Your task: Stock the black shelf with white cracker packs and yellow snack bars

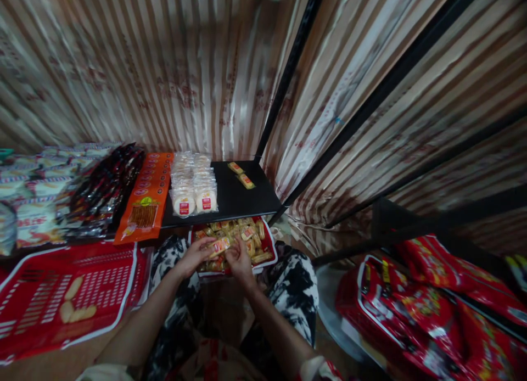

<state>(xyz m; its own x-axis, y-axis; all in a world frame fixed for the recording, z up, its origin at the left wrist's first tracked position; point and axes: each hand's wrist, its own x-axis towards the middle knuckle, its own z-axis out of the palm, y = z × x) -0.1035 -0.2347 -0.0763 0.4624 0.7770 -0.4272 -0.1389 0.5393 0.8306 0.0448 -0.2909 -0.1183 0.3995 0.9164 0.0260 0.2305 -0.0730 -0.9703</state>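
I see the left hand pinching a small yellow-and-orange wrapped snack packet above a red plastic basket with white rim, filled with similar packets. The right hand is narrow at the packet's other end; whether it grips, I cannot tell. Two yellow packets lie on the flat black shelf.

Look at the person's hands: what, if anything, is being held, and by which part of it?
A small wrapped snack. The left hand holds its left end; the right hand is at its right end, but whether it grips is unclear.
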